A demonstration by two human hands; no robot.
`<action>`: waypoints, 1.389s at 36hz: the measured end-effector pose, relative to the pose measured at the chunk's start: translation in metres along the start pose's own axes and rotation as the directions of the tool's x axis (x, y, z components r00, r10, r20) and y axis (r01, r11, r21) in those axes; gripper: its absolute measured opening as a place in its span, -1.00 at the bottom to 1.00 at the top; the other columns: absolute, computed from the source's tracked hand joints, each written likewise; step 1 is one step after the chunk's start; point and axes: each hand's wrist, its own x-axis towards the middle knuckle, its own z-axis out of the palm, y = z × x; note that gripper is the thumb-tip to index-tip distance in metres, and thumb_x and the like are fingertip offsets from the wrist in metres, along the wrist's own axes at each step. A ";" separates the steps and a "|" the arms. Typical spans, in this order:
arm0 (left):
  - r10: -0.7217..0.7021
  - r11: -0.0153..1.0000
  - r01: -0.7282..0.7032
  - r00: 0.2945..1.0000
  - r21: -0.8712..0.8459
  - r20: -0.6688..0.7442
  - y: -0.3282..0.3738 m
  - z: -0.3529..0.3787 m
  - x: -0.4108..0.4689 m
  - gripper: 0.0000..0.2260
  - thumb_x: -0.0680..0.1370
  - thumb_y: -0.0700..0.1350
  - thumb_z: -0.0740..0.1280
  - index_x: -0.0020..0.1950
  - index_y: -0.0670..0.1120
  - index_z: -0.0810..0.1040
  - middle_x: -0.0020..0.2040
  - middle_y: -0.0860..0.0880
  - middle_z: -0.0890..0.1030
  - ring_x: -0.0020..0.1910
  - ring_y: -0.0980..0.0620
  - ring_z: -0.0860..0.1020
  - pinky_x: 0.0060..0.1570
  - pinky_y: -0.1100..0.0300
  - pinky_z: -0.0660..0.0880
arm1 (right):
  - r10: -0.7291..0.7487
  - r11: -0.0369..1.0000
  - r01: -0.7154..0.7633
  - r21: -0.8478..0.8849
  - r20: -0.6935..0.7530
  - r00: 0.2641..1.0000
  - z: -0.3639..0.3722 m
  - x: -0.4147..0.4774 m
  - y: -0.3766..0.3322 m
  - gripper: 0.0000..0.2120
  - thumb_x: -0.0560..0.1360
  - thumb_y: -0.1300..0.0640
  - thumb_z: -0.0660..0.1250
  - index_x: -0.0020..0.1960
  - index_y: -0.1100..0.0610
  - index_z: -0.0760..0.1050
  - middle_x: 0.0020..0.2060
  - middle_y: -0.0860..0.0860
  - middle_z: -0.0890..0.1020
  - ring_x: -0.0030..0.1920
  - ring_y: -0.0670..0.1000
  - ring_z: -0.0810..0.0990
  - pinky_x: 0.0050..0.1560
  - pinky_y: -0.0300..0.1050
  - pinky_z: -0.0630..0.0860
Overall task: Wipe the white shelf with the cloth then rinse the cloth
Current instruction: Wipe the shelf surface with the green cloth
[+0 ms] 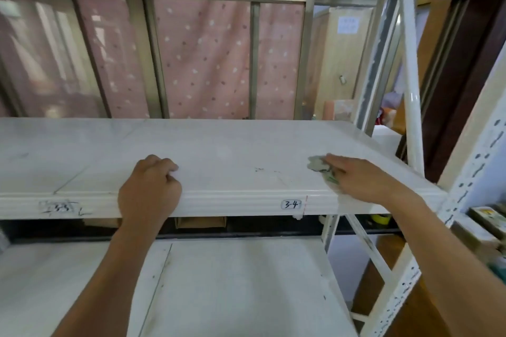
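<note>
The white shelf (219,150) runs across the middle of the view, with a few dark smudges near its front right. My right hand (356,175) lies flat on the shelf's right end, pressing a small grey-green cloth (317,165) against the surface; part of the cloth sticks out past my fingers. My left hand (149,186) rests on the shelf's front edge with the fingers curled, holding nothing. A label reading 34 (291,204) sits on the front lip.
A lower white shelf (232,287) lies beneath my arms. White perforated uprights (410,76) and a diagonal brace stand at the right. Behind the shelf is a metal frame with pink dotted fabric (202,57). Boxes sit on a rack at far right (484,219).
</note>
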 end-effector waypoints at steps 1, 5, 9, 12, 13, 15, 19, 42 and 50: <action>0.007 1.000 -0.007 1.000 0.002 -0.011 0.000 0.000 0.000 -0.71 0.46 -0.34 0.25 0.04 -0.09 0.67 0.02 -0.07 0.59 -0.04 -0.12 0.55 -0.28 0.10 0.43 | -0.053 0.998 0.052 0.030 0.020 0.998 0.005 0.002 -0.012 -0.55 0.69 0.12 0.06 0.57 -0.01 0.23 0.54 -0.02 0.31 0.48 0.06 0.32 0.34 -0.22 0.20; 0.035 0.999 -0.035 0.999 -0.001 -0.020 -0.002 0.002 0.000 -0.72 0.48 -0.35 0.25 0.04 -0.11 0.68 0.00 -0.08 0.60 -0.07 -0.11 0.55 -0.30 0.10 0.43 | -0.073 0.997 0.073 0.004 0.057 0.996 0.006 0.010 -0.017 -0.56 0.70 0.09 0.04 0.57 -0.05 0.25 0.50 -0.04 0.37 0.42 0.07 0.39 0.32 -0.17 0.28; 0.049 0.999 -0.049 0.999 -0.005 -0.016 -0.005 0.002 -0.001 -0.74 0.49 -0.33 0.26 0.06 -0.12 0.67 0.01 -0.08 0.60 -0.07 -0.11 0.55 -0.29 0.09 0.45 | 0.084 0.975 -0.074 -0.211 0.038 0.996 -0.021 0.006 0.030 -0.62 0.70 0.08 0.06 0.50 0.06 0.32 0.38 0.04 0.48 0.29 0.14 0.52 0.25 -0.06 0.40; 0.047 0.999 -0.047 0.999 0.001 -0.021 -0.007 0.005 -0.001 -0.74 0.49 -0.33 0.26 0.06 -0.13 0.68 0.01 -0.08 0.60 -0.07 -0.11 0.56 -0.29 0.13 0.42 | 0.223 0.934 -0.220 -0.280 -0.021 0.975 -0.027 0.005 0.063 -0.60 0.69 0.08 0.04 0.47 0.18 0.32 0.37 0.15 0.51 0.29 0.19 0.53 0.31 0.02 0.39; 0.043 0.999 -0.044 0.999 -0.002 -0.021 -0.008 0.006 -0.001 -0.74 0.49 -0.33 0.26 0.06 -0.13 0.68 0.01 -0.08 0.60 -0.06 -0.11 0.57 -0.29 0.13 0.43 | 0.250 0.931 -0.251 -0.266 -0.037 0.968 -0.025 0.006 0.065 -0.61 0.69 0.12 0.04 0.46 0.20 0.32 0.33 0.18 0.54 0.27 0.20 0.54 0.26 0.00 0.41; 0.033 0.999 -0.033 0.999 -0.017 -0.012 -0.009 0.007 -0.001 -0.73 0.49 -0.32 0.25 0.07 -0.13 0.67 0.03 -0.07 0.60 -0.05 -0.10 0.57 -0.28 0.10 0.48 | 0.276 0.940 -0.282 -0.192 -0.059 0.959 -0.018 0.010 0.062 -0.65 0.67 0.19 0.07 0.42 0.20 0.38 0.20 0.20 0.58 0.17 0.22 0.57 0.06 -0.02 0.42; 0.011 0.999 -0.011 1.000 -0.042 0.004 -0.007 0.004 -0.001 -0.76 0.54 -0.27 0.24 0.09 -0.11 0.66 0.06 -0.06 0.61 -0.03 -0.09 0.57 -0.20 0.00 0.57 | 0.216 0.973 -0.221 -0.070 -0.072 0.974 -0.002 0.020 0.041 -0.67 0.65 0.17 0.09 0.37 0.14 0.42 0.02 0.09 0.57 -0.02 0.13 0.52 -0.02 -0.06 0.37; 0.104 0.980 -0.094 0.993 -0.175 0.050 -0.025 -0.028 -0.011 -0.81 0.61 -0.13 0.21 -0.06 -0.14 0.59 -0.10 -0.03 0.55 -0.06 -0.02 0.49 -0.11 0.02 0.52 | -0.051 0.997 0.048 -0.064 -0.052 0.997 0.077 -0.010 -0.157 -0.23 0.60 -0.32 -0.27 0.63 0.14 0.00 0.62 0.05 0.07 0.60 0.07 0.00 0.58 0.03 -0.03; 0.170 0.975 -0.171 0.985 -0.144 -0.024 -0.088 -0.053 -0.021 -0.89 0.58 -0.20 0.30 0.03 -0.11 0.62 0.02 -0.03 0.60 0.03 -0.04 0.53 0.04 0.09 0.51 | -0.242 0.969 0.238 -0.069 -0.057 0.969 0.102 -0.016 -0.235 -0.36 0.67 -0.19 -0.19 0.62 0.16 -0.01 0.60 0.07 0.11 0.58 0.08 0.04 0.56 -0.01 -0.06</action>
